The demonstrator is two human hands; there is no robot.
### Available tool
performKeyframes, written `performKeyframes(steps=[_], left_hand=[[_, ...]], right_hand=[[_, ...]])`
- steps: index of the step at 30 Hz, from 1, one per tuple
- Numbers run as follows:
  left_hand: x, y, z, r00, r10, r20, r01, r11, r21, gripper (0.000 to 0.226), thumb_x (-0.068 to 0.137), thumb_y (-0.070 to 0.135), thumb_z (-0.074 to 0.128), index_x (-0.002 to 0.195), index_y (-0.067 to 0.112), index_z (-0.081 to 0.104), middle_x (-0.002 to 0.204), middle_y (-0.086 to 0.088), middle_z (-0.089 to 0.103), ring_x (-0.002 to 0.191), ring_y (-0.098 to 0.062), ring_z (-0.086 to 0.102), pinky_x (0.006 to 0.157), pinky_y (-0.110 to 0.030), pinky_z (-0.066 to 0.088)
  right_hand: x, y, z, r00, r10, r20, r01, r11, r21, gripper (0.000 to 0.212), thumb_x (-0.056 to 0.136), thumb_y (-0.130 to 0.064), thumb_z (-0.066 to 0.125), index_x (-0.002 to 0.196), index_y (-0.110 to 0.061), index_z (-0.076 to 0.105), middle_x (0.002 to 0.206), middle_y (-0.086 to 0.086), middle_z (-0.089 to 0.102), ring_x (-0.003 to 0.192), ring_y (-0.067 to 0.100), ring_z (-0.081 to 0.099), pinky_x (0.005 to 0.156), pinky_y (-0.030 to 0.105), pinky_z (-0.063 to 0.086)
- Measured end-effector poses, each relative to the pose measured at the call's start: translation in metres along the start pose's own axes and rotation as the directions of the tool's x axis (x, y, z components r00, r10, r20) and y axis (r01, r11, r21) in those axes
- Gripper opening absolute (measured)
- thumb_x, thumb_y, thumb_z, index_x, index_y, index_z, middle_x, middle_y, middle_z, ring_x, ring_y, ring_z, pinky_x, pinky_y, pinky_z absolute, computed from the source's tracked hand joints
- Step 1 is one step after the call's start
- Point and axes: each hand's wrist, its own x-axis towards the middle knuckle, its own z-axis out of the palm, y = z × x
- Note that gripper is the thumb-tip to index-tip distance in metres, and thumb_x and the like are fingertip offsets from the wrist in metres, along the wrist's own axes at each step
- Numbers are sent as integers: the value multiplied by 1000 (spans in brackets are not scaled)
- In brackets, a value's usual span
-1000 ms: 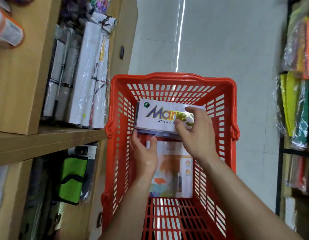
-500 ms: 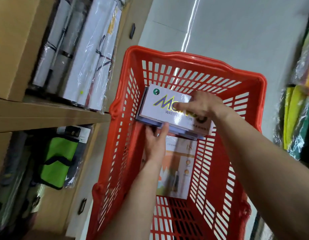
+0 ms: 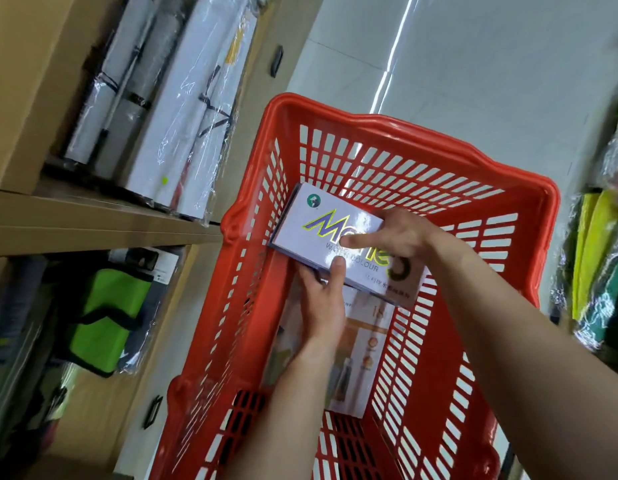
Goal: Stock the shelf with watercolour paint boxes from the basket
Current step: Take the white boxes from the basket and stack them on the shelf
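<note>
boxes (image 3: 314, 220) lifted (stacked), left hand (image 3: 321, 303), right hand (image 3: 401, 237) gripping

The basket (image 3: 421, 140) sits right of the shelf (image 3: 92, 220), boxes (image 3: 321, 220) inside.

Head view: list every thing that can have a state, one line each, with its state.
red basket: upright, open-topped.
watercolour box: closed, tilted, held up inside the basket by both hands.
left hand: grips the box's near edge, thumb on top.
right hand: holds the box from above, one digit on its face.
flat pack: lying on the basket's floor, below the box.
</note>
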Motion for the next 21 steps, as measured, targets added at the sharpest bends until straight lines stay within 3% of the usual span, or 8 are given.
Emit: performKeyframes(steps=[4,7,11,13,15,16,19,21], left_hand=[[-1,-3,-1,1000,6,0,-6,1000,18,66,104,15,57,161,17,25,148,0,54,118,6,60,104,-23,44],[-3,1,-1,999,-42,10,41,999,30,68,105,16,55,163,16,20,156,-4,47,135,-12,52,107,-22,40],[-7,5,0,996,-84,36,85,996,-10,61,106,12,51,160,13,24,156,-11,48,139,-25,50,112,-35,41],[-11,6,0,995,-88,56,88,996,1,63,107,14,50,162,13,20,158,-9,46,138,-20,50,107,-20,44],[-12,7,1,996,-58,62,59,998,-3,64,107,12,48,162,12,15,160,-6,42,135,-12,47,91,-1,43],[-11,8,2,997,-46,61,47,999,-7,64,107,11,47,162,12,15,160,-6,41,135,-11,47,89,1,42],[-9,6,5,998,-27,60,28,999,-21,62,107,10,47,161,10,17,161,-8,40,142,-17,45,104,-12,42],[-9,5,5,998,-25,54,26,999,-21,61,107,10,47,161,9,18,161,-9,41,141,-17,45,101,-9,42]], right_hand=[[-2,4,5,999,-51,17,50,998,48,111,45,-84,76,145,-41,54,122,-17,61,107,10,60,91,30,42],[-6,4,6,998,-56,20,55,996,70,102,47,-79,79,137,-35,62,127,-15,71,115,13,67,103,37,49],[-13,6,3,995,-95,-2,95,994,49,76,53,-78,77,116,-36,72,107,-12,80,99,14,75,99,45,56],[-14,6,4,995,-101,2,100,991,86,77,55,-76,76,119,-33,71,115,-6,77,106,20,72,101,47,55],[-12,7,8,995,-97,14,94,987,127,79,61,-69,80,129,-31,64,131,5,68,120,29,65,106,51,50],[-11,7,10,996,-90,20,86,986,142,81,63,-67,81,132,-30,60,135,8,63,123,31,62,107,52,49],[-10,2,10,997,-69,21,67,994,83,96,52,-75,74,134,-29,56,135,6,61,123,31,62,107,53,48],[-11,1,9,998,-63,27,61,997,45,98,49,-81,70,132,-30,56,135,2,64,125,30,61,109,54,44]])
